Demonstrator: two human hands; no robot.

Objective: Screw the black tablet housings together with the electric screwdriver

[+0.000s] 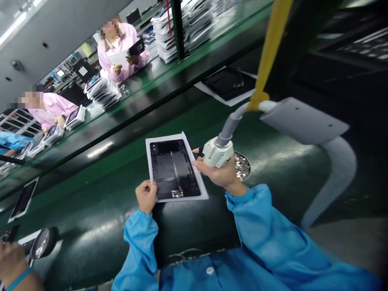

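An opened black tablet (175, 169) lies on a white sheet (203, 190) in front of me, its inner parts facing up. Fingers of my left hand (146, 196) are closed on the lower left edge of the tablet and sheet. At the right edge, my right hand (222, 174) wraps around a white electric screwdriver (217, 151), seen from its rear end. A grey ribbed cable sleeve (229, 128) rises from it towards a yellow strap (273, 44). The tool's tip is hidden. Beside my right wrist sits a round dish (242, 165) with many small shiny metal pieces.
A grey bracket (304, 121) hangs at the right. Further tablets lie on the green bench, one at the back (227, 83). Another person's hand (12, 258) is at lower left near a second dish (41, 243). Across the bench, people in pink handle tablets beside stacks (103, 93).
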